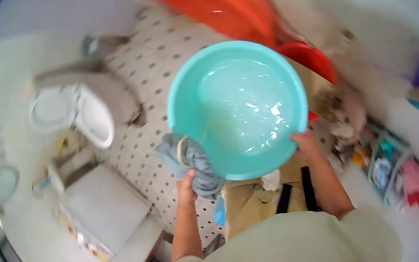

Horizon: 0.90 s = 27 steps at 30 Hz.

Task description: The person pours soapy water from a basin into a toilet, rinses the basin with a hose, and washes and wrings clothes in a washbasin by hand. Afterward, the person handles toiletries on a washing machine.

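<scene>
A turquoise plastic basin [188, 75] with clear water in it is in front of my body, above the tiled floor. My right hand [305, 144] grips its rim at the lower right. At the lower left of the basin, my left hand [187, 186] is closed on a bunched grey-blue garment [202, 172] with a pale drawstring or band. The garment lies against the basin's rim and hangs partly outside it. Whether my left fingers also hold the rim beneath the cloth is hidden.
A large orange-red tub [224, 5] stands beyond the basin, with a smaller red bucket [312, 63] beside it. To the left are a white toilet [95, 117] and a white box-shaped appliance [105, 207]. A rack with colourful cloths [385, 160] stands at the right.
</scene>
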Motion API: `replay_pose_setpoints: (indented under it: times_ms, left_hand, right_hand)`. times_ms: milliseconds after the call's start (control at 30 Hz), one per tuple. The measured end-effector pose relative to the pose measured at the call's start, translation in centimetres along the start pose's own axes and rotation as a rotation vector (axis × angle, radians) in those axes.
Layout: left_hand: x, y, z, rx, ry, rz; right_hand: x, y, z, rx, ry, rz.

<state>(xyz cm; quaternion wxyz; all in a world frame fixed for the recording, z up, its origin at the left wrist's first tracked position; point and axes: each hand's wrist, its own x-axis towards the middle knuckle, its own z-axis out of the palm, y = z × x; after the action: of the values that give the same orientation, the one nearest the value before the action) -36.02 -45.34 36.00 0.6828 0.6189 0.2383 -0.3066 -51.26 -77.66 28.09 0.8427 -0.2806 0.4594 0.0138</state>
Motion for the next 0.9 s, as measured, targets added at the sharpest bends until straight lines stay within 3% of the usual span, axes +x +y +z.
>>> replay_pose_setpoints:
  times_ms: [200, 267, 400, 600, 900]
  left_hand:
    - [1.2, 5.5, -12.9, -0.273, 0.093, -0.027]
    - [2.1, 6.8, -16.2, -0.301, 0.110, 0.053]
    - [2.3, 10.7, -26.9, -0.369, 0.255, 0.081]
    - [4.1, 19.1, -37.4, -0.383, 0.437, 0.134]
    - [8.2, 30.3, -52.1, -0.411, 0.532, 0.120]
  right_hand:
    - [5.3, 3.2, 16.6, -0.297, -0.142, -0.078]
    - [8.1, 4.9, 21.3, -0.363, -0.198, -0.053]
    - [11.8, 10.9, 33.4, -0.487, -0.284, 0.103]
    - [16.2, 18.9, 49.6, -0.477, -0.389, 0.381]
    - [20.5, 31.6, 64.6, -0.523, -0.535, 0.646]
